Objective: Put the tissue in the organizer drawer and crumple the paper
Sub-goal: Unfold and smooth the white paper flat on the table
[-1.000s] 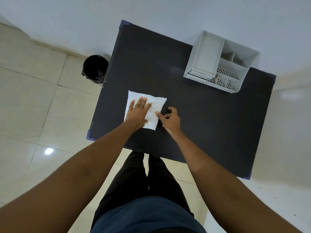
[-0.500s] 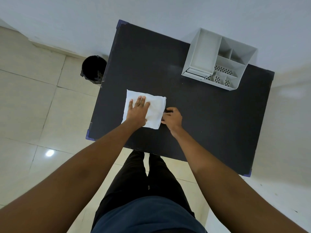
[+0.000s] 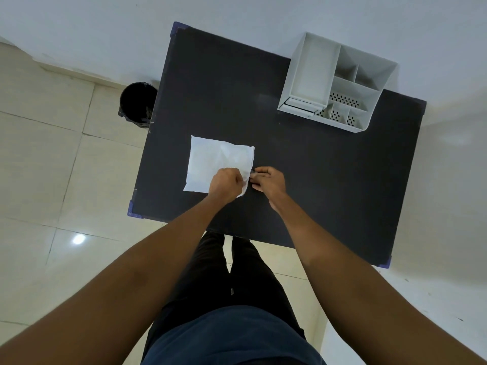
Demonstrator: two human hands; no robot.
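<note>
A white tissue lies flat on the black table, toward its left front. My left hand is curled over the tissue's near right corner and pinches its edge, which lifts slightly. My right hand sits just to the right of that edge, fingertips closed at the tissue's right border; whether it grips the tissue is unclear. A white plastic organizer with several compartments and a small drawer at its front left stands at the table's far right.
A black waste bin stands on the tiled floor left of the table. A white wall runs behind the table. My legs are against the table's near edge.
My left hand has slid from flat on the middle of the tissue back to its near right corner and curled shut on the edge. My right hand stayed at the right border.
</note>
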